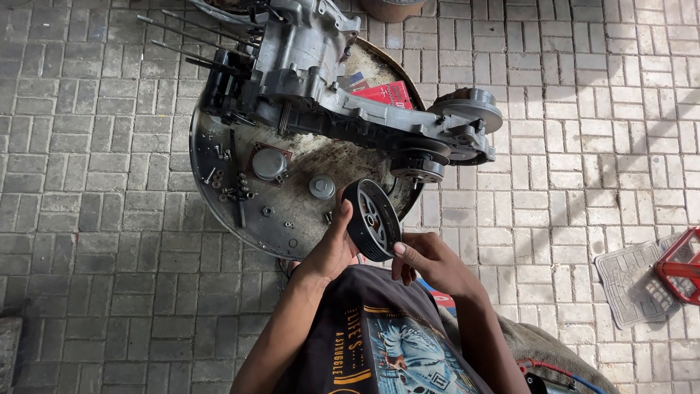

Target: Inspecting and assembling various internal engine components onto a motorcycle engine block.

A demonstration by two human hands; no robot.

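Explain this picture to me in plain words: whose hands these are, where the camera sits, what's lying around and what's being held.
The one picture comes from a camera worn on a person's head, looking down at their own two bare hands. The left hand and right hand together hold a black round pulley wheel by its rim. Beyond it, a grey engine case rests on a round metal tray set on a brick pavement. Loose bolts, two small round caps and a red box lie on the tray. A red crate shows at the right edge.
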